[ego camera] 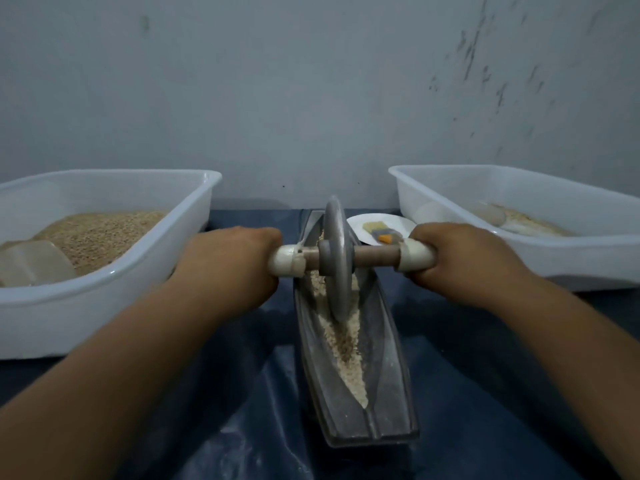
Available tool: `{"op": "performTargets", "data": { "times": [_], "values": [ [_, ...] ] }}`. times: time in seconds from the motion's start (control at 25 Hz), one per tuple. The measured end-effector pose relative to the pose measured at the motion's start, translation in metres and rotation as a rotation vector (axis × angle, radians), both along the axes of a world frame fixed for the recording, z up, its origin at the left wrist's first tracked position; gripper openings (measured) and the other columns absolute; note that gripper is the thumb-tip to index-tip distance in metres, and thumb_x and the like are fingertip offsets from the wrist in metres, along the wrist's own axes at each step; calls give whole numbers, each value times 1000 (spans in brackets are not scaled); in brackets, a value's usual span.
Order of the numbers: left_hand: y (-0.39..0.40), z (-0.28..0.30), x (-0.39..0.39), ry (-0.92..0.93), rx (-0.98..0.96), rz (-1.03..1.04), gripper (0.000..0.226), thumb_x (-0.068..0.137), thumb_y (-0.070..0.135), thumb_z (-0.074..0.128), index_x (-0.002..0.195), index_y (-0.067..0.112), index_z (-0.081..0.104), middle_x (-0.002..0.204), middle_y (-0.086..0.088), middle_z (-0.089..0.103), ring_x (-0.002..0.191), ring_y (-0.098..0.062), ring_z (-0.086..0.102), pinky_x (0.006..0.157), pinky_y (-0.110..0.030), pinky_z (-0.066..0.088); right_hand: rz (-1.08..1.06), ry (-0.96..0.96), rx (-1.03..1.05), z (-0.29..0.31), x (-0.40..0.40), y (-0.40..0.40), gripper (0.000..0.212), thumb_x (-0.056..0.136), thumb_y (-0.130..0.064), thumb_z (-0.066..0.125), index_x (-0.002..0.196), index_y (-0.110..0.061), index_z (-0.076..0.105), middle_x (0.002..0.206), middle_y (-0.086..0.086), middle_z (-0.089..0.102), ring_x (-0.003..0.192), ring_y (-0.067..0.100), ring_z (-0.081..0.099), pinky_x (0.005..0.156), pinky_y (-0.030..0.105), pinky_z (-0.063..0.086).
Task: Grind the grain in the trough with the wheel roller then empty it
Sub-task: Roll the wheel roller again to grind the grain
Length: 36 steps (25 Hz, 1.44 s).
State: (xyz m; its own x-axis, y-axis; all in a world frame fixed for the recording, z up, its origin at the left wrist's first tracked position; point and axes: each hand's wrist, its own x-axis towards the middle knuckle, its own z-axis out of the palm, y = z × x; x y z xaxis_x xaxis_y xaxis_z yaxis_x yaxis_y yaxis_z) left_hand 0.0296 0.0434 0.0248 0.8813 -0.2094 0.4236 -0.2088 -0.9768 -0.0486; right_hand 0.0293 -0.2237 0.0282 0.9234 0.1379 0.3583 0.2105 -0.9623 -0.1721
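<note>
From the head view, we grip the grey metal disc wheel roller [335, 258] by its white-capped axle, left hand [232, 263] and right hand [460, 259] each with fingers curled round an end. It stands upright in the long grey boat-shaped trough [388, 386] at table centre, on pale crushed grain [348, 351]. White plastic tubs flank it: left tub [114, 282], right tub [588, 265]; a small white plate [398, 223] sits behind.

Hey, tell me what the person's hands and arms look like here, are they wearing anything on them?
Both the left hand and the right hand are bare: no gloves show. No rings, watch or bracelet are visible on either wrist. The forearms are uncovered as far as the frame's lower edge, with no sleeve in view.
</note>
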Motion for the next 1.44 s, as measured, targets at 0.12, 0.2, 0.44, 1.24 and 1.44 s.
{"op": "performTargets", "data": {
  "times": [0.12, 0.2, 0.44, 1.24, 1.44],
  "values": [
    [13, 15, -22, 288, 4, -117, 16, 70, 33, 65, 79, 37, 52, 72, 10, 61, 66, -5, 58, 60, -27, 46, 91, 298, -38, 21, -23, -18, 27, 61, -49, 74, 85, -40, 64, 74, -16, 64, 66, 3, 61, 58, 28, 48],
    [21, 30, -43, 510, -49, -205, 30, 61, 44, 68, 87, 50, 54, 76, 22, 64, 62, -1, 62, 54, -22, 47, 168, 457, -53, 36, -43, -28, 48, 49, -65, 70, 93, -46, 65, 75, -20, 66, 62, 0, 63, 58, 30, 54],
    [11, 12, -23, 229, -31, -86, 17, 70, 39, 66, 81, 37, 54, 68, 10, 61, 63, -5, 58, 58, -26, 44, 103, 225, 19, 19, -22, -12, 31, 58, -57, 73, 86, -46, 66, 73, -16, 66, 66, 4, 62, 57, 27, 47],
    [26, 4, -2, 15, -58, 23, 15, 80, 33, 61, 74, 34, 47, 73, 11, 57, 71, -11, 55, 62, -29, 41, 39, 21, 78, -1, 0, -6, 19, 76, -42, 74, 74, -40, 55, 75, -13, 61, 77, 15, 60, 67, 32, 48],
    [35, 20, -22, 305, 2, -56, 17, 72, 34, 69, 83, 38, 57, 75, 16, 61, 69, -1, 58, 58, -22, 39, 111, 329, 11, 19, -20, -22, 25, 61, -48, 75, 82, -40, 63, 72, -14, 65, 67, 4, 62, 63, 28, 51]
  ]
}}
